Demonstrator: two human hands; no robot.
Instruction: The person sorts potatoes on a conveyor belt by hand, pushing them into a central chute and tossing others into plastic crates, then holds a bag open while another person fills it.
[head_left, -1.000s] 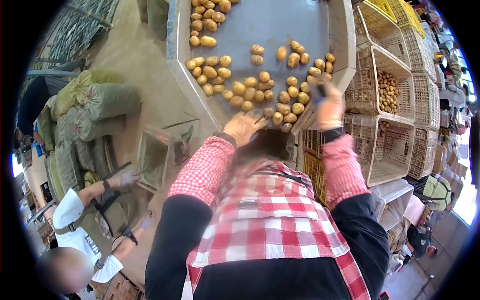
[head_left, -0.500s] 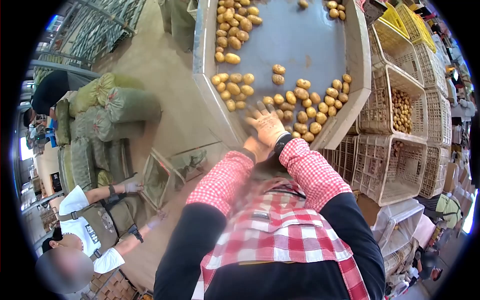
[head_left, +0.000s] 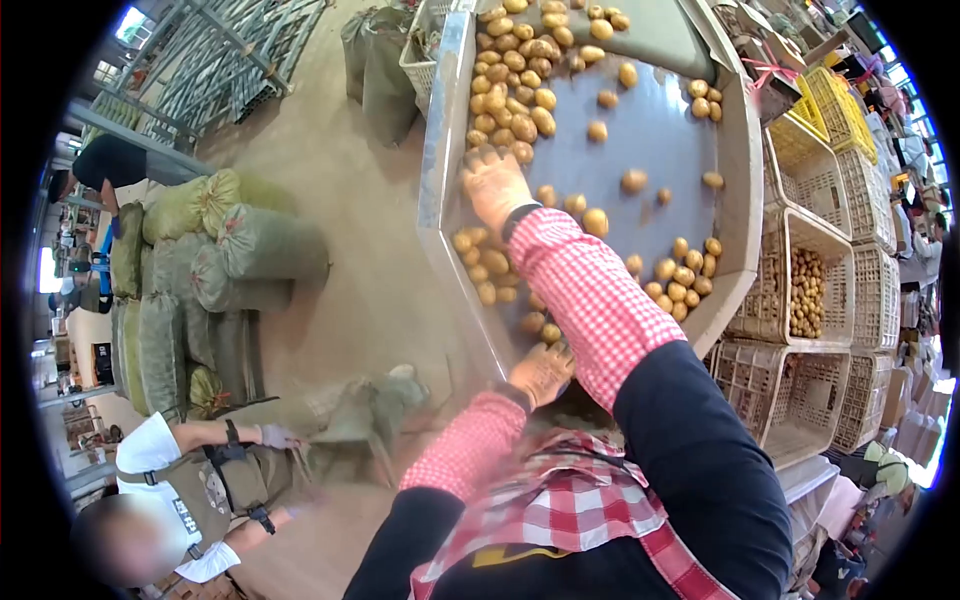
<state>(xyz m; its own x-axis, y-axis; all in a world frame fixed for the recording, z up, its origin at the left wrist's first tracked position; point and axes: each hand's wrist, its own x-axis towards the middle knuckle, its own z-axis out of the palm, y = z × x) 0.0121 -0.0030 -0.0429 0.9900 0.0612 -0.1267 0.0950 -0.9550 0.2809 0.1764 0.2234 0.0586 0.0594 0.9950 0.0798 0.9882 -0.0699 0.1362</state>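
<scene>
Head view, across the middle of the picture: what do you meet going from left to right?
stacked green sacks → sorting table's left rim → right hand → loose potatoes on the grey table surface → cream crate holding potatoes

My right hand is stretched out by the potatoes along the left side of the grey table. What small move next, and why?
Probably curl the gloved right hand around the yellow-brown potatoes at its fingertips and draw them back. It lies flat and open at the edge of a dense pile on the grey table, while the left hand sits at the near rim.
</scene>
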